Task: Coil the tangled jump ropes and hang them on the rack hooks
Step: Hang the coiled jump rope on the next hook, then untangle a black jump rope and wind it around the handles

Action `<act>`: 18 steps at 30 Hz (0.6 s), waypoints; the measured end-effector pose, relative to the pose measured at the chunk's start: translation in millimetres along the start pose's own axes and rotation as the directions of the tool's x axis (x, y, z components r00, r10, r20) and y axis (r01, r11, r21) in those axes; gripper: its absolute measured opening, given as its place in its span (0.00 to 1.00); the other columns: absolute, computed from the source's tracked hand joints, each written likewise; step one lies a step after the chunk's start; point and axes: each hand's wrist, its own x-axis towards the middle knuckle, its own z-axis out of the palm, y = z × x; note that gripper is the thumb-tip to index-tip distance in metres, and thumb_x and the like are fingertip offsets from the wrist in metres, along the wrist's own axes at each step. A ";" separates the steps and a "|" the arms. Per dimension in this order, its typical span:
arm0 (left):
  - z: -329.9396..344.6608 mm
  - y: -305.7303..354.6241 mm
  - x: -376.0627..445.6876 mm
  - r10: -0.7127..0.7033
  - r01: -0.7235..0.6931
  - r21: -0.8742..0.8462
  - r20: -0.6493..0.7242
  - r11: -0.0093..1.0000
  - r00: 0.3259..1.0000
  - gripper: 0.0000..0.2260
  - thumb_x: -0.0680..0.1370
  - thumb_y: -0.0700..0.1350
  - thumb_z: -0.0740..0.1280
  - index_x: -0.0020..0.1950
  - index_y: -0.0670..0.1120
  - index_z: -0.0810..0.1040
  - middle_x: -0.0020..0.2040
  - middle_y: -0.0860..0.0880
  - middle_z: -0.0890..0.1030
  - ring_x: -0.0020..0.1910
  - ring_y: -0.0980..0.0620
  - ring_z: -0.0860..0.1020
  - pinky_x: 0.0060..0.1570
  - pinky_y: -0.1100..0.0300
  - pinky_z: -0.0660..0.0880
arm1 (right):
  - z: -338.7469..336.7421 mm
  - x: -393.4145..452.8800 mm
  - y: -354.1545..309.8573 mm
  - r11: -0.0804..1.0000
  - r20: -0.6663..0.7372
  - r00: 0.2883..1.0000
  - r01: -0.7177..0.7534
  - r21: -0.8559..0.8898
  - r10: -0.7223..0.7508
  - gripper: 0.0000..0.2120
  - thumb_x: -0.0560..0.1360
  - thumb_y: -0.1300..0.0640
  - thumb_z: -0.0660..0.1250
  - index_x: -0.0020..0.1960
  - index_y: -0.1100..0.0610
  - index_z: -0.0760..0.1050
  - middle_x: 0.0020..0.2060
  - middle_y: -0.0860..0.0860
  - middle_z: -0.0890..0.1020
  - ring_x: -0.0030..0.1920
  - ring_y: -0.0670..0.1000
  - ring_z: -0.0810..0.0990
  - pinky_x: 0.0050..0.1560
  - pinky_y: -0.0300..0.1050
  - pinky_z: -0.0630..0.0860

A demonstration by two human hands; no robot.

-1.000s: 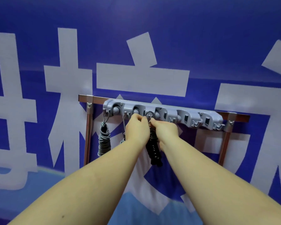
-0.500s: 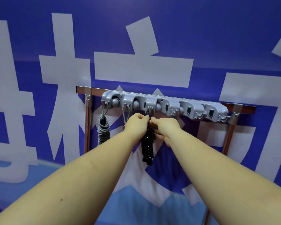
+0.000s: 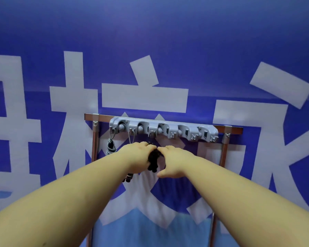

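A grey plastic hook rack (image 3: 163, 129) is fixed on a copper-coloured bar. A coiled grey jump rope (image 3: 111, 146) hangs from its leftmost hook. A thin loop (image 3: 131, 139) hangs from the second hook, its rope hidden behind my left hand. The coiled black jump rope (image 3: 153, 160) is below the rack, off the hooks. My left hand (image 3: 138, 157) grips the black bundle from the left. My right hand (image 3: 173, 161) pinches its top with the fingertips, thumb spread below. Dark handles (image 3: 128, 178) stick out under my left wrist.
The rack bar rests on a copper-coloured frame with a left post (image 3: 95, 145) and a right post (image 3: 224, 150). Behind it hangs a blue banner (image 3: 150, 50) with big white characters. Three hooks to the right of the bundle carry nothing.
Both hands have dropped from the third hook with the black rope, which now sits below the rack. The view has tilted upward.
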 end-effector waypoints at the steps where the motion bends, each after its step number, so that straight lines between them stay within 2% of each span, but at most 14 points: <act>1: -0.8 2.8 -6.1 0.006 -0.006 0.018 0.007 1.000 1.000 0.26 0.79 0.49 0.61 0.76 0.53 0.58 0.73 0.50 0.65 0.69 0.47 0.67 0.64 0.53 0.68 | 1.0 -5.7 -1.7 0.999 0.007 1.000 -0.001 -0.032 0.001 0.41 0.69 0.41 0.69 0.75 0.52 0.54 0.69 0.54 0.66 0.68 0.56 0.67 0.65 0.54 0.69; 4: 5.4 9.4 -21.3 0.008 -0.008 0.019 0.015 1.000 1.000 0.25 0.79 0.50 0.61 0.75 0.52 0.59 0.73 0.49 0.66 0.70 0.47 0.67 0.66 0.52 0.67 | 6.6 -19.6 -6.0 0.997 0.022 1.000 -0.003 -0.079 0.004 0.42 0.70 0.41 0.69 0.76 0.53 0.53 0.72 0.54 0.63 0.70 0.57 0.65 0.67 0.54 0.67; 10: 58.3 16.4 -51.3 0.006 0.000 -0.066 0.085 0.998 0.996 0.24 0.80 0.50 0.59 0.75 0.49 0.61 0.73 0.48 0.66 0.71 0.48 0.66 0.68 0.52 0.64 | 49.3 -32.6 -16.1 0.999 0.058 0.998 0.008 -0.051 -0.005 0.43 0.70 0.39 0.69 0.76 0.53 0.52 0.72 0.52 0.63 0.70 0.56 0.65 0.66 0.54 0.68; 15: 141.5 11.6 -70.3 -0.027 0.047 -0.174 0.118 0.984 0.993 0.26 0.80 0.51 0.60 0.77 0.49 0.58 0.75 0.49 0.62 0.72 0.49 0.63 0.69 0.54 0.63 | 129.2 -29.0 -22.4 0.999 0.105 0.994 0.017 0.033 -0.020 0.43 0.70 0.38 0.67 0.76 0.53 0.52 0.72 0.52 0.63 0.70 0.55 0.65 0.66 0.53 0.68; 18: 212.9 14.5 -89.0 -0.031 0.075 -0.215 0.202 0.974 0.979 0.25 0.80 0.51 0.60 0.76 0.48 0.59 0.75 0.49 0.62 0.73 0.49 0.63 0.69 0.56 0.62 | 197.5 -31.9 -22.8 0.999 0.208 0.978 0.005 0.042 -0.014 0.43 0.71 0.38 0.67 0.76 0.54 0.52 0.72 0.53 0.63 0.70 0.56 0.65 0.67 0.53 0.67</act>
